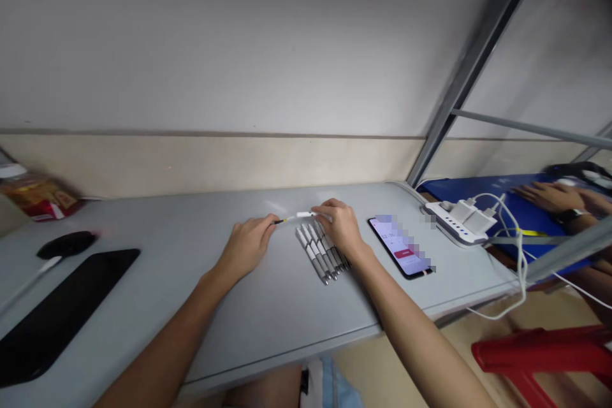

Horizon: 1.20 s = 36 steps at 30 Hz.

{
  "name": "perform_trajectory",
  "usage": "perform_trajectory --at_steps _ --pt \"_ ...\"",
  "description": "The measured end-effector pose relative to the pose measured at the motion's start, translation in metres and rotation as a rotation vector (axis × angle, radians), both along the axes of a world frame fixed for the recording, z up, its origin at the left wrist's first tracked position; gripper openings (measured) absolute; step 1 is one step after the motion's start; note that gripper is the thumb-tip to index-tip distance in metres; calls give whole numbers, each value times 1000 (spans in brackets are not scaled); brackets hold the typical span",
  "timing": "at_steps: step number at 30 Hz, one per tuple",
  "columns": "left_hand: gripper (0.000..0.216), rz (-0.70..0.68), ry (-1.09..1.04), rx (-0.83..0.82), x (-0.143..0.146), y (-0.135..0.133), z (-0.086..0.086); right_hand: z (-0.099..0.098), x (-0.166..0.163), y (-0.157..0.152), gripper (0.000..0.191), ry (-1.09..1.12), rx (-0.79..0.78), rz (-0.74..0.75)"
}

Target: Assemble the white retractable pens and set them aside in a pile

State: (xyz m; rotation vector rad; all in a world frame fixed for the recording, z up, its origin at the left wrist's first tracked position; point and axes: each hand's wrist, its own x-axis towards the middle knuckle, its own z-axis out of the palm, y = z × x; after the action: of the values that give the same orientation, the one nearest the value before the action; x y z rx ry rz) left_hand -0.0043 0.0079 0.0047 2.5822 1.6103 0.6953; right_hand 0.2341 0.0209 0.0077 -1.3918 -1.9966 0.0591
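My left hand is closed, pinching the dark end of a thin pen refill above the grey table. My right hand is closed on a white pen barrel, held in line with the refill, tip to tip. Below the right hand lie several grey and white pens side by side on the table, partly covered by the wrist.
A lit phone lies right of the pens. A white power strip with chargers and cables sits at the table's right end. Another person's hands rest on a blue surface there. A black pad, a black mouse, a snack packet and a red stool are nearby.
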Motion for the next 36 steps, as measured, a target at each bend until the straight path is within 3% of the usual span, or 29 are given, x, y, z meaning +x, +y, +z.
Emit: perform_trajectory --at_steps 8,13,17,23,28,31,34,36 --pt "30 26 12 -21 6 -3 -3 -11 -11 1 24 9 77 170" --pt "33 -35 18 -24 5 -2 -10 -9 -15 0 20 105 70 301" --pt "34 -93 12 0 3 -3 -10 -4 -16 -3 17 336 -52 359" --pt "32 -115 -19 34 6 -5 -4 2 -14 -3 30 562 -336 414" --pt "31 -77 -30 30 2 -3 -2 3 -10 -2 34 565 -316 495" --pt "31 -87 -46 24 2 -4 1 0 -10 -1 21 548 -344 455" --pt "31 -92 -65 34 4 -6 2 -2 -10 0 38 535 -434 413" --pt "31 -86 -66 35 4 -6 1 -1 -9 -1 34 569 -426 416"
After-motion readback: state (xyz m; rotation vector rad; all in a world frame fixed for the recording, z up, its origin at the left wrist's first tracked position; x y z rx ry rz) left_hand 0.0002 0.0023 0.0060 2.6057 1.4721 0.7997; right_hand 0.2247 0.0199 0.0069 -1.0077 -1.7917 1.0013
